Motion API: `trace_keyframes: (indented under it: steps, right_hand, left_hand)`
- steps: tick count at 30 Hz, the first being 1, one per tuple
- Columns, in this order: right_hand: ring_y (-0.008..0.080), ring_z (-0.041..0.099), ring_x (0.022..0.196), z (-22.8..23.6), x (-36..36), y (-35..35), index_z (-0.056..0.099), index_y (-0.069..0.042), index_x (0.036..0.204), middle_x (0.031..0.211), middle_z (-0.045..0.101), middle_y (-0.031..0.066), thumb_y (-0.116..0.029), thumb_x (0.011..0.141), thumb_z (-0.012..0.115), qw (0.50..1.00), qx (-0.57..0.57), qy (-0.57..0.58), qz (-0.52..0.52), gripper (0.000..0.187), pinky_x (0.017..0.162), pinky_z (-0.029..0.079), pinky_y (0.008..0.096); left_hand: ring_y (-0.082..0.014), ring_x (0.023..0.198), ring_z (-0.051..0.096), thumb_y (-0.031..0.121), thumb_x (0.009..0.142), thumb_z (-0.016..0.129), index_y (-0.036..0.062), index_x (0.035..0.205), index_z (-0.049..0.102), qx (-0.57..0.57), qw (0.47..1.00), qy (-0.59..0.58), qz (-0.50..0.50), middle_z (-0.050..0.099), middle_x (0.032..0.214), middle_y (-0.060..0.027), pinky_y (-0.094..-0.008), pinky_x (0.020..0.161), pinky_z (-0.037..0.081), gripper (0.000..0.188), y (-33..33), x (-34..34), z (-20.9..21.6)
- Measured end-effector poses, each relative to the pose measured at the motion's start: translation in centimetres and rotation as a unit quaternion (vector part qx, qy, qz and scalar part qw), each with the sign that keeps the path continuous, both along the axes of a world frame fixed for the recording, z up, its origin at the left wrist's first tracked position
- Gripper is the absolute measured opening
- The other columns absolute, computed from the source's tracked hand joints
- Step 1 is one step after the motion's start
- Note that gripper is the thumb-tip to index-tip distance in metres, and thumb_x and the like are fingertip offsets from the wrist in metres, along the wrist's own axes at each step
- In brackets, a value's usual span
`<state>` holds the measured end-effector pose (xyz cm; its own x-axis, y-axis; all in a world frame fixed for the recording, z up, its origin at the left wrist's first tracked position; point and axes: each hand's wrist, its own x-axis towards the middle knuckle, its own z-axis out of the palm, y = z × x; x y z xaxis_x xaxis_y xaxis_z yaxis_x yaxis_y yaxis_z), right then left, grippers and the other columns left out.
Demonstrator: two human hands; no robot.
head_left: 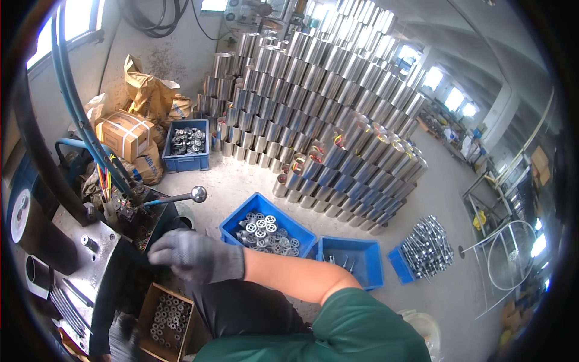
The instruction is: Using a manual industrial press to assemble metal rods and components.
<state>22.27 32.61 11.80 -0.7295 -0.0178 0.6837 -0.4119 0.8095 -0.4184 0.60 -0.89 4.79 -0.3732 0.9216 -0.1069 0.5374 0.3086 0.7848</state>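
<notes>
Cannot tell the grip of the left hand (123,338), apparently a grey blur near the lower edge, beside a cardboard box (158,350) of metal rings (169,317). Cannot make out any contents of the gloved right hand (205,256), with bent fingers and hidden tips. Can see just beyond, on the machine (102,232), a ball-ended lever (170,199) with a left-to-right long axis, knob pointing right.

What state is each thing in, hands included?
Right hand: gloved, fingers curled, grip unclear
Left hand: blurred, grip unclear
Lever: tilted
Strapped carton: shut
Cardboard box: open, holding small rings
Wheel bin: open, holding wheels
Middle bin: open, holding some rods
Rod bin: open, heaped
Back bin: open, holding metal parts
Cylinders: stacked
</notes>
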Motion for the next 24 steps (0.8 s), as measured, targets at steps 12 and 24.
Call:
trace_keyframes:
  steps: [12,24]
  right_hand:
    - [0.0371,0.071,0.105,0.6,-20.1,-3.1,0.069,-0.006,0.105,0.109,0.072,0.0165,0.014,0.068,0.055,0.992,0.013,-0.016,0.123,0.044,0.094,0.057,0.0431]
    - [0.0381,0.07,0.095,-6.9,-26.1,-7.6,0.072,-0.006,0.102,0.105,0.07,0.0169,-0.005,0.084,0.068,0.996,0.014,-0.077,0.042,0.018,0.085,0.057,0.0457]
  left_hand:
    - [-0.039,0.099,0.069,0.02,0.09,0.073,0.0076,0.118,0.068,-0.001,0.973,0.223,0.06,0.069,0.108,-0.0172,-0.0484,0.086,0.057,0.031,0.1,-0.1,3.5]
    - [-0.0257,0.103,0.071,0.017,0.1,0.07,0.0004,0.121,0.067,0.117,0.936,0.114,0.311,0.073,0.11,-0.0146,-0.0375,0.092,0.056,0.028,-5.1,-7.9,4.8]
